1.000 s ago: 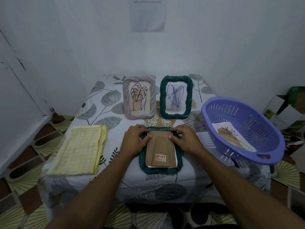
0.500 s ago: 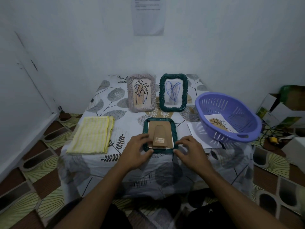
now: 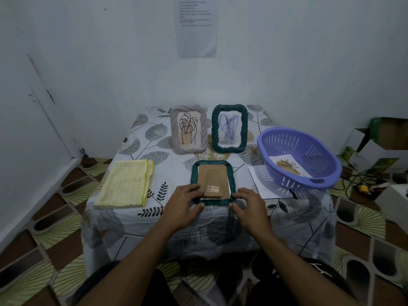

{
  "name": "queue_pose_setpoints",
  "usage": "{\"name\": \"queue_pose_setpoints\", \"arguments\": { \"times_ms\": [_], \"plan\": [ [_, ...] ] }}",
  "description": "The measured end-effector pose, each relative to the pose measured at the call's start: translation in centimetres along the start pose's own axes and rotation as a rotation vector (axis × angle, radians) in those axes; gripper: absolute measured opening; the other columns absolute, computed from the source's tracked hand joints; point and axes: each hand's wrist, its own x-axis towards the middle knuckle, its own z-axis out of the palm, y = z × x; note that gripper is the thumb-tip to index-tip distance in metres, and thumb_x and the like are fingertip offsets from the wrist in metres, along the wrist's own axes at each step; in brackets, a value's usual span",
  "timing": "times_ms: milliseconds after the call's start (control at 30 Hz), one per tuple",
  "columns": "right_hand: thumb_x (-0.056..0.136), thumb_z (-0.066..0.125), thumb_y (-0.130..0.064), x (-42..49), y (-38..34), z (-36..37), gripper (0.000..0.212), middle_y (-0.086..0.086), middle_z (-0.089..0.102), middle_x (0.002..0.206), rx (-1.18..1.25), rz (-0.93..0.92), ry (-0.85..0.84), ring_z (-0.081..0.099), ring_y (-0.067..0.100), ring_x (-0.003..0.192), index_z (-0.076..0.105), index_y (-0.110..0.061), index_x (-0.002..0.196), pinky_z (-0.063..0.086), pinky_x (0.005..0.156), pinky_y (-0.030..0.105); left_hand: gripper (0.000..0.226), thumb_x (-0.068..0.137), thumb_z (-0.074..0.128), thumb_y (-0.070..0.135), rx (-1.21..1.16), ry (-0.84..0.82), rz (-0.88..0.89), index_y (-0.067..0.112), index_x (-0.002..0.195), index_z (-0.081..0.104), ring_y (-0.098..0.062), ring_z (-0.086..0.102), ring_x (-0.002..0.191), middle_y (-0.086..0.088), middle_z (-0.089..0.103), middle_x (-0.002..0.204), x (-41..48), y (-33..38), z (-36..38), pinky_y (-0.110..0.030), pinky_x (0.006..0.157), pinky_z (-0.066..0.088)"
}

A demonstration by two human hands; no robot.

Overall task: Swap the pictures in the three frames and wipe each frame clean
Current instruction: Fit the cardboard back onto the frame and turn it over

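A dark green woven frame (image 3: 213,164) lies face down near the table's front edge, its brown cardboard backing (image 3: 215,178) and stand facing up. My left hand (image 3: 184,204) grips its near left corner, thumb on the backing. My right hand (image 3: 248,206) grips the near right corner. Behind it stand a grey frame (image 3: 175,133) with a black leaf drawing and a second green frame (image 3: 215,133) with a blue leaf drawing. A folded yellow cloth (image 3: 125,184) lies at the left.
A purple plastic basket (image 3: 287,140) at the right holds a loose picture (image 3: 287,167) and sits on a white sheet (image 3: 262,186). The small table (image 3: 172,171) stands against a white wall. Cardboard boxes (image 3: 375,146) and cables lie on the floor at the right.
My hands slid from the far end of the face-down frame to its near corners. My head pulled back, so the table looks smaller.
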Motion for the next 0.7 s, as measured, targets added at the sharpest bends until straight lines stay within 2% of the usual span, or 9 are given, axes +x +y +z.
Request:
{"name": "queue_pose_setpoints", "arguments": {
  "times_ms": [100,233,333,400,500,700],
  "plan": [
    [0.082,0.073,-0.020,-0.06,0.28,0.29,0.031,0.002,0.055,0.137,0.028,0.041,-0.052,0.045,0.026,0.128,0.071,-0.022,0.112,0.036,0.108,0.046,0.050,0.082,0.052,0.048,-0.022,0.001,-0.002,0.019,0.122,0.064,-0.020,0.041,0.125,0.002,0.051,0.139,0.07,-0.23,0.06,-0.032,0.104,0.032],
    [0.082,0.072,-0.019,0.00,0.10,0.40,0.031,0.000,0.054,0.138,0.029,0.051,-0.050,0.043,0.025,0.130,0.071,-0.026,0.113,0.034,0.109,0.049,0.060,0.078,0.048,0.058,-0.088,0.001,-0.027,0.020,0.121,0.064,-0.017,0.041,0.126,0.004,0.051,0.138,-0.02,-0.38,0.19,-0.033,0.107,0.033],
    [0.080,0.074,-0.019,-0.06,0.04,0.32,0.028,-0.002,0.060,0.130,0.041,0.027,-0.023,0.048,0.025,0.125,0.071,-0.028,0.107,0.038,0.105,0.048,0.056,0.079,0.064,0.049,-0.122,0.039,-0.062,0.019,0.127,0.059,-0.012,0.043,0.125,0.005,0.049,0.139,-0.14,-0.52,0.15,-0.033,0.107,0.036],
    [0.076,0.076,-0.020,-0.07,0.14,0.18,0.026,-0.005,0.064,0.120,0.054,-0.003,0.004,0.054,0.023,0.117,0.071,-0.027,0.101,0.044,0.100,0.046,0.054,0.077,0.074,0.042,-0.138,0.095,-0.090,0.015,0.120,0.056,-0.008,0.042,0.120,0.004,0.044,0.136,-0.18,-0.62,0.06,-0.025,0.102,0.035],
    [0.075,0.078,-0.021,-0.07,0.05,0.00,0.024,-0.003,0.064,0.123,0.043,0.007,-0.004,0.053,0.023,0.117,0.073,-0.023,0.098,0.044,0.100,0.046,0.044,0.074,0.078,0.040,-0.110,0.127,-0.107,0.014,0.104,0.058,-0.007,0.043,0.117,0.002,0.044,0.132,-0.17,-0.74,-0.03,-0.019,0.094,0.032],
    [0.071,0.080,-0.035,0.06,-0.21,0.11,0.028,-0.001,0.065,0.120,0.015,0.005,0.003,0.054,0.023,0.115,0.073,-0.022,0.095,0.046,0.096,0.043,0.034,0.069,0.083,0.034,-0.155,0.158,-0.133,0.016,0.091,0.066,-0.011,0.051,0.114,0.004,0.053,0.125,0.17,-0.80,0.24,-0.023,0.095,0.037]
  ]
}}
